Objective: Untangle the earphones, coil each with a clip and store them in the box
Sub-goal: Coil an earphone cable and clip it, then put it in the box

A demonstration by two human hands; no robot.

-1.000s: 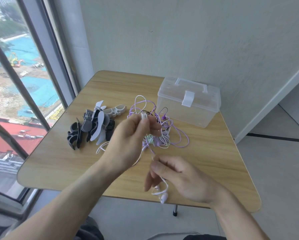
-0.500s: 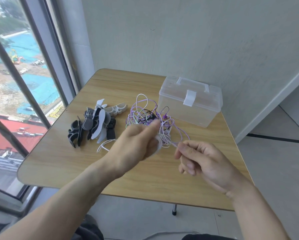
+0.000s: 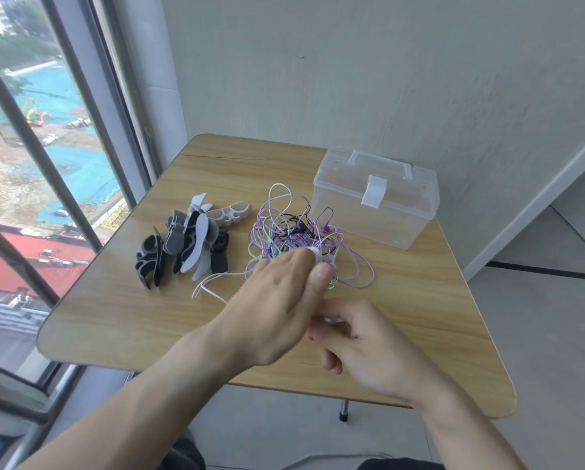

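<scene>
Holding a white cord (image 3: 213,290) wound round its fingertips, my left hand (image 3: 277,300) hovers over the desk (image 3: 121,310). My right hand (image 3: 362,347) pinches that cord just beside it. Tangled earphones (image 3: 294,239) lie between clips (image 3: 189,245) and closed box (image 3: 375,198).

one camera, worn on the head

a single wide-angle view from the person's head, looking forward and down over the wooden table (image 3: 121,320). the table's near edge sits close below the lens, its far edge meets the wall, a window runs left of the table, and both forearms enter from the bottom.
</scene>
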